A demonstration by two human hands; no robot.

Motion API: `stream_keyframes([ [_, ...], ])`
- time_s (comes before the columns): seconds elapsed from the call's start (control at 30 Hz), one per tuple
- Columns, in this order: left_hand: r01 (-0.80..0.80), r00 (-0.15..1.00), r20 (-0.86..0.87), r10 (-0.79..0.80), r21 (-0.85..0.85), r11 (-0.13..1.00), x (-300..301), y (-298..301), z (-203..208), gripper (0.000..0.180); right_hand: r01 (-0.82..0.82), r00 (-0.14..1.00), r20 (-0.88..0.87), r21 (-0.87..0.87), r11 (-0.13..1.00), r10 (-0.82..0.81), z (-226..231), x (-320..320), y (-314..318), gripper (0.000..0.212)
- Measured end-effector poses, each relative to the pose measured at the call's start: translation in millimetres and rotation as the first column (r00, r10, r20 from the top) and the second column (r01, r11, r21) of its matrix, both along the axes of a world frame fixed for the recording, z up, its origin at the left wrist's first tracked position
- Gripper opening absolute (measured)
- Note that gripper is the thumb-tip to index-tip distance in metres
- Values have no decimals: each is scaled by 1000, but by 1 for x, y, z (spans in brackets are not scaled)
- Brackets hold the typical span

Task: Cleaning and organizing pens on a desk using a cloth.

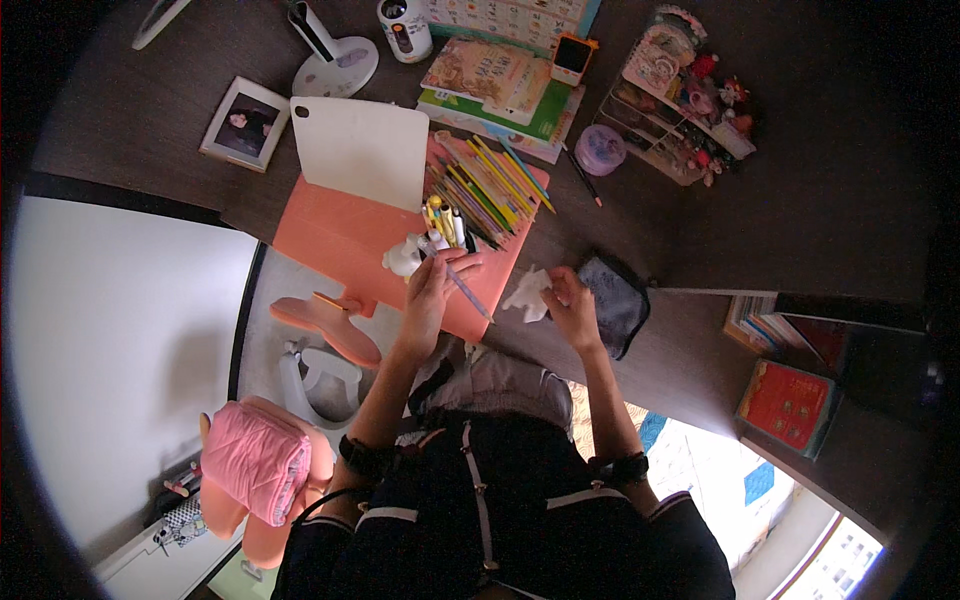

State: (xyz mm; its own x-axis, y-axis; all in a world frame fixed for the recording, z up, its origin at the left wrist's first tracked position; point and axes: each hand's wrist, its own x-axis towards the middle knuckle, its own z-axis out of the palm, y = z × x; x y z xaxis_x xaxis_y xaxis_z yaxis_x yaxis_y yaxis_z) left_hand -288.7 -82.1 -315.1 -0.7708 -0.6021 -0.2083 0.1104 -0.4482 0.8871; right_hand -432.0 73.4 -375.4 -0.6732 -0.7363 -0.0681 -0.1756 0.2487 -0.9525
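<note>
My left hand [432, 290] is over the front of the pink desk mat [330, 225], its fingers closed around a slim pale pencil [466, 291] that slants down to the right. Just beyond it are a small white figure-shaped object [403, 257] and a bunch of yellow and white pens [445, 222]. To the right, my right hand [573, 312] has its fingers pinched at the edge of a crumpled white tissue [528, 294]. A dark grey zip pouch [612, 303] lies right beside that hand.
Several coloured pencils [490, 185] are spread on the mat, near a white tablet cover [360, 150]. Behind stand stacked books [500, 95], a framed photo [246, 124], a lamp base [336, 68] and a trinket rack [655, 110]. A pink chair [265, 465] is at lower left.
</note>
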Motion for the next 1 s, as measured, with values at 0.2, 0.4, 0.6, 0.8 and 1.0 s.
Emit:
stream_keyframes([
  [0.2,219,974,117,-193,-281,935,-5,21,-2,27,-40,619,734,-325,945,279,62,33,-17,23],
  [0.4,112,994,-17,-112,-15,994,-7,30,9,26,35,628,719,-409,912,298,60,53,-21,11],
  [0.6,49,999,-23,-48,22,999,1,34,14,25,-45,753,595,-378,925,280,55,62,-20,12],
  [0.8,4,999,39,-3,-21,1000,5,31,15,26,-100,728,607,-368,925,320,62,62,-11,10],
  [1.0,-314,947,9,322,251,916,11,10,19,31,-208,674,594,-418,884,439,51,37,17,9],
])
